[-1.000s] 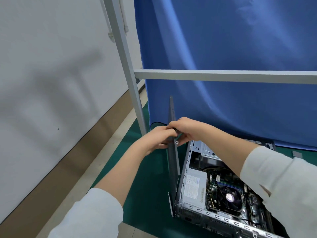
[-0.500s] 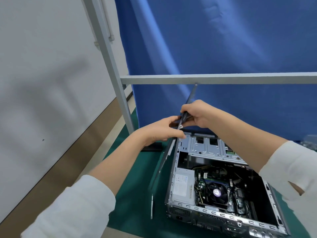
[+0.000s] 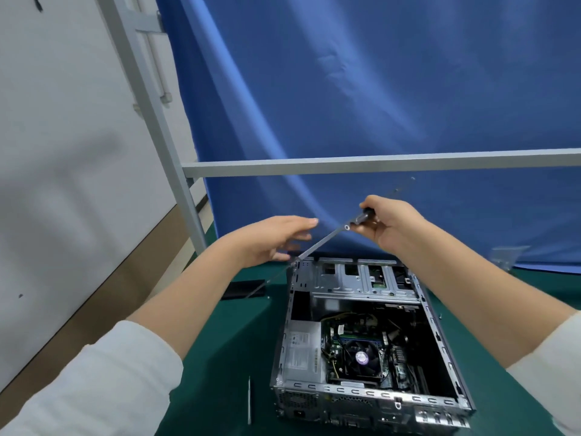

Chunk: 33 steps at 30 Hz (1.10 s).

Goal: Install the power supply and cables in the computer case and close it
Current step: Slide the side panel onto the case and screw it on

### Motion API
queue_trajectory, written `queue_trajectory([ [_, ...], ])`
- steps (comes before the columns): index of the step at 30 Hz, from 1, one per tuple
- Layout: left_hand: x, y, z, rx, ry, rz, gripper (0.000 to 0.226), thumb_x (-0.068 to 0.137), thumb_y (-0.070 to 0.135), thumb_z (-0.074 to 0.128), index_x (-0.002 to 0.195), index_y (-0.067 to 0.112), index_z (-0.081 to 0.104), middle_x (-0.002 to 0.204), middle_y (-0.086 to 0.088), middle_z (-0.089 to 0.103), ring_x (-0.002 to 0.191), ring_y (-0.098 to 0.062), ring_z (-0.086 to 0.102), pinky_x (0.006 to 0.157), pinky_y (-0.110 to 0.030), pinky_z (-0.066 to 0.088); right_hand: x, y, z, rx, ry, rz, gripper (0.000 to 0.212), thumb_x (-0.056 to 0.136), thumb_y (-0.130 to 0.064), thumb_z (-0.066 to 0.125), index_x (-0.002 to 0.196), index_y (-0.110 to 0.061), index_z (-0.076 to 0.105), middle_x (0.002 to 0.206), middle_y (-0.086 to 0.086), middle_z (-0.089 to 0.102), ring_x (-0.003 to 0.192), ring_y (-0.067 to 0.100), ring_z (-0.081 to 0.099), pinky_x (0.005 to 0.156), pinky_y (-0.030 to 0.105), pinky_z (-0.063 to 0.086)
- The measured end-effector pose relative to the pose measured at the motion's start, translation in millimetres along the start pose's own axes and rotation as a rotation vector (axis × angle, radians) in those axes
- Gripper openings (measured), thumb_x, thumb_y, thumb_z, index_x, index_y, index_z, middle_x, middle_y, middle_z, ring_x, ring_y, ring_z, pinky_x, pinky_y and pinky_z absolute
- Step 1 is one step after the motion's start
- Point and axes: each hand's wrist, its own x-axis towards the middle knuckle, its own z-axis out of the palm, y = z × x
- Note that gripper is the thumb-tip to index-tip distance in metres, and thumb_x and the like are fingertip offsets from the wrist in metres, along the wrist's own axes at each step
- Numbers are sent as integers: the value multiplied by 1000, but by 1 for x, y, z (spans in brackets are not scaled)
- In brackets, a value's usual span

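The open computer case (image 3: 371, 390) lies on its side on the green mat. Inside it, the grey power supply (image 3: 301, 350) sits at the near left, beside the CPU fan (image 3: 361, 357) and yellow and black cables. The thin side panel (image 3: 320, 243), seen edge-on, slants from the case's far left corner up to the right. My right hand (image 3: 390, 221) grips the panel's upper part. My left hand (image 3: 270, 240) hovers just left of the panel with fingers straight, holding nothing.
A grey metal crossbar (image 3: 377, 163) and slanted post (image 3: 163, 136) stand behind the case, in front of a blue curtain. A black strip (image 3: 242, 289) lies on the mat at far left. A thin pale rod (image 3: 249, 401) lies left of the case. The white wall is at left.
The side panel has tipped from upright beside the case to a slant over its far left corner. My left hand has let go of it; my right hand has moved up and right.
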Motion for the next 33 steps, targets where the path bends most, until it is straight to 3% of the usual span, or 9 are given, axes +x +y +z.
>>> queue_trajectory([
  [7,0,-29,13,-299,327,-243,63,89,36,62,143,21,35,156,-6,21,143,-30,20,112,-47,21,-19,9,-17,170,125,-31,10,87,5,53,83,-3,48,78,10,49,51,21,58,42,34,55],
  [9,-3,-28,22,-532,349,-241,59,88,26,63,139,24,34,155,-8,21,135,-33,35,108,-46,34,-23,16,-17,212,146,-38,12,86,6,53,84,-4,47,80,10,49,56,22,58,50,37,58],
  [12,-4,-24,33,-918,298,-248,38,89,8,54,120,16,33,131,-15,42,80,-32,60,66,-39,58,-27,26,-16,262,191,-53,17,86,5,52,78,-8,43,77,8,49,61,23,57,64,42,60],
  [15,-3,-20,42,-1228,264,-232,25,89,-5,48,113,1,42,124,-28,46,96,-44,60,85,-51,53,-29,35,-15,298,227,-51,19,87,4,52,77,-8,42,75,7,47,59,23,56,61,39,60],
  [17,-5,-18,45,-1369,222,-213,26,88,-10,43,113,-5,46,119,-36,49,95,-52,60,80,-55,54,-29,37,-16,305,234,-52,19,87,3,53,77,-8,43,75,7,48,60,23,58,59,38,60],
  [20,-7,-14,46,-1434,174,-208,28,89,-15,34,115,-14,44,113,-44,49,92,-58,58,67,-56,55,-24,35,-23,331,220,-49,19,87,2,57,78,-7,44,80,8,51,65,22,60,65,36,60],
  [24,-5,-14,46,-1435,120,-195,35,89,-19,25,122,-18,39,120,-46,45,102,-60,53,73,-54,55,-17,37,-39,368,181,-31,17,86,4,62,81,-5,49,88,9,54,71,17,58,73,35,58],
  [28,-1,-17,47,-1341,109,-188,39,88,-19,24,127,-19,31,124,-46,42,95,-60,55,60,-55,56,-12,45,-62,325,105,27,11,88,-2,61,82,-5,52,78,10,57,71,25,58,74,38,58],
  [33,3,-27,38,-1130,157,-186,28,91,-15,32,115,-10,45,115,-33,56,94,-47,61,56,-47,58,10,39,-123,386,270,131,10,93,-20,48,92,-10,48,89,10,53,80,26,58,90,51,48],
])
